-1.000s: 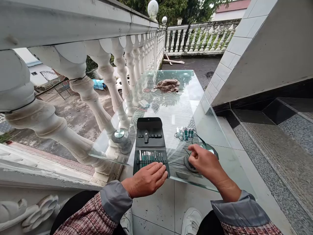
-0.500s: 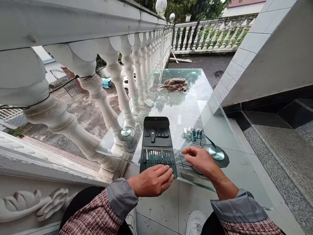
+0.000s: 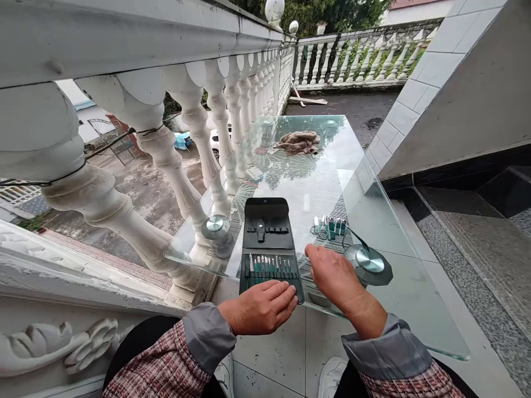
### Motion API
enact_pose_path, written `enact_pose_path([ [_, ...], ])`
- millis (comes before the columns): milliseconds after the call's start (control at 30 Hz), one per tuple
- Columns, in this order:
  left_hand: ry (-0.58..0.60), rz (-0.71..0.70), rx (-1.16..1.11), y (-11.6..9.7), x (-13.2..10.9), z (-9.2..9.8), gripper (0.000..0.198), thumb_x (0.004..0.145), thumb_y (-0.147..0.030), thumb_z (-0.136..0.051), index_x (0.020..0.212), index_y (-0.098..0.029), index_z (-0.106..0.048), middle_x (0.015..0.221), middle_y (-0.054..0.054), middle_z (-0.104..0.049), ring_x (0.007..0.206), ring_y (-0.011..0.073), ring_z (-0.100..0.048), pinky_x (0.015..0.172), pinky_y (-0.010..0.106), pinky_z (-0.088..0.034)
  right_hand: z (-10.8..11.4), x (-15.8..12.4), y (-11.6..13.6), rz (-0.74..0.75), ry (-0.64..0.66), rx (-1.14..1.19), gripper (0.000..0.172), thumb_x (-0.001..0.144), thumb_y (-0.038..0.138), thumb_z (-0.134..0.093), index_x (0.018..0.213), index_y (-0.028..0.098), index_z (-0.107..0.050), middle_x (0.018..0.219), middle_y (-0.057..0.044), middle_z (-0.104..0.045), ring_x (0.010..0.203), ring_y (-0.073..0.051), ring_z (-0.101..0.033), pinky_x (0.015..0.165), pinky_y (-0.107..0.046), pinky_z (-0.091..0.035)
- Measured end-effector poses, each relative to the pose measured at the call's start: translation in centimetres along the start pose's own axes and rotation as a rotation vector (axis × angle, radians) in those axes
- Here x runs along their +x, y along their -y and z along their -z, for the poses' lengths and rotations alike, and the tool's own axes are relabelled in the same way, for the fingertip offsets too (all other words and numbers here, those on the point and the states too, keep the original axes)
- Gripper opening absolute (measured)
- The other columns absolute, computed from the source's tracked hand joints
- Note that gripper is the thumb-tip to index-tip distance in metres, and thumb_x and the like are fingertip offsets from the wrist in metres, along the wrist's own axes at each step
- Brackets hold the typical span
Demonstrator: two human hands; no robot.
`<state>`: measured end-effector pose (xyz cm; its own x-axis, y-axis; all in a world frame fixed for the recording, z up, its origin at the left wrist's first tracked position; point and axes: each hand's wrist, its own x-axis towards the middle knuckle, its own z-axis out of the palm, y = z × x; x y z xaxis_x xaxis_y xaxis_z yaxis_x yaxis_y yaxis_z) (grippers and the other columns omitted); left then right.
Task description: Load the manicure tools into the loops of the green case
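An open black case [image 3: 267, 240] lies on the glass table, with several slim metal and green tools [image 3: 271, 265] in its lower part. My left hand [image 3: 263, 307] rests over the case's near edge, its fingers together and pressed on that edge. Just right of the case, my right hand [image 3: 334, 276] is above the table with its fingers curled in; anything between the fingertips is hidden. Beyond it sits a cluster of green and silver clippers and scissors [image 3: 331, 227].
The glass table [image 3: 323, 188] has round metal-capped supports, one [image 3: 215, 224] at left and one [image 3: 370, 260] at right. A brown cloth [image 3: 297, 143] lies at the far end, a small card [image 3: 254, 174] nearer. White balusters [image 3: 199, 124] run along the left; steps [image 3: 477, 237] are at right.
My right hand has turned palm-down and its fingers have curled in; the thin tool seen by its fingertips before no longer shows. My left hand has stayed on the case's edge.
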<state>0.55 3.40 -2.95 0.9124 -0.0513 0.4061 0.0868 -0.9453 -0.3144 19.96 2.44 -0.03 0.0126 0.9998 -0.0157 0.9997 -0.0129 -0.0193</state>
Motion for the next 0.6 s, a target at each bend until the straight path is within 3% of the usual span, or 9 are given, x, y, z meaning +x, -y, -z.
enact_pose_path([
  [167, -0.022, -0.004, 0.006, 0.0, -0.2, -0.2, 0.022, 0.088, -0.016, -0.048, 0.102, -0.007, -0.062, 0.107, 0.013, -0.064, 0.098, 0.0199, -0.061, 0.087, 0.032, -0.051, -0.3, 0.0, -0.9, -0.03, -0.021, 0.129, 0.02, 0.071, 0.003, -0.044, 0.081, 0.016, -0.056, 0.08, -0.009, -0.061, 0.072, -0.019, -0.056, 0.057, -0.027, -0.029],
  [300, 0.012, -0.021, 0.032, -0.1, -0.3, -0.2, 0.024, 0.088, -0.016, -0.048, 0.107, -0.006, -0.06, 0.11, 0.015, -0.063, 0.1, 0.0208, -0.06, 0.088, 0.034, -0.051, -0.5, 0.6, -1.6, -0.166, -0.054, 0.711, 0.019, 0.065, 0.014, -0.047, 0.081, 0.019, -0.058, 0.066, 0.001, -0.056, 0.062, -0.014, -0.05, 0.059, -0.026, -0.035],
  [433, 0.0, -0.016, 0.027, -0.1, -0.3, -0.2, 0.024, 0.089, -0.016, -0.047, 0.106, -0.007, -0.061, 0.109, 0.014, -0.064, 0.1, 0.0204, -0.06, 0.088, 0.033, -0.051, -0.9, 1.4, -1.3, -0.296, -0.042, 1.326, 0.021, 0.059, 0.026, -0.05, 0.077, 0.018, -0.058, 0.06, 0.004, -0.05, 0.054, -0.011, -0.046, 0.052, -0.025, -0.04],
  [600, -0.007, -0.005, 0.017, -0.1, -0.2, -0.1, 0.025, 0.09, -0.017, -0.045, 0.105, -0.007, -0.062, 0.109, 0.013, -0.064, 0.1, 0.0199, -0.059, 0.088, 0.033, -0.05, -1.2, 2.5, -0.4, -0.37, 0.008, 1.499, 0.018, 0.058, 0.032, -0.058, 0.066, 0.016, -0.057, 0.058, 0.003, -0.051, 0.051, -0.009, -0.046, 0.045, -0.022, -0.042],
])
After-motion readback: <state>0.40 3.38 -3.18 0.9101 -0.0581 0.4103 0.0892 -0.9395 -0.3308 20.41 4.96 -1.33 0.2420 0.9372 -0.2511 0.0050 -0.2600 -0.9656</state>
